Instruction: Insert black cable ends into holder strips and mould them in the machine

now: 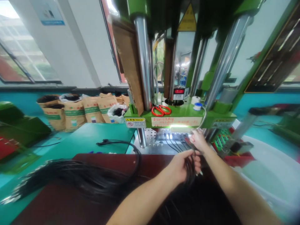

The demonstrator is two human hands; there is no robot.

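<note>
My left hand (185,165) is closed around a bunch of black cables (190,173) in front of the green press (161,120). Some cable ends with pale tips poke out below its fingers. Farther in, my right hand (198,140) reaches under the press's front edge, its fingers pinched together at the metal mould plate (152,137). A small reddish thing shows at those fingertips, too blurred to name. Several thin black cables (172,144) run from the mould toward my left hand.
A large bundle of black cables (82,175) spreads over the dark red table (47,206) at left. Red-handled scissors (161,110) and a white-and-blue spool (197,106) lie on the press ledge. Paper sacks (74,114) line the wall. A white tub (269,168) stands at right.
</note>
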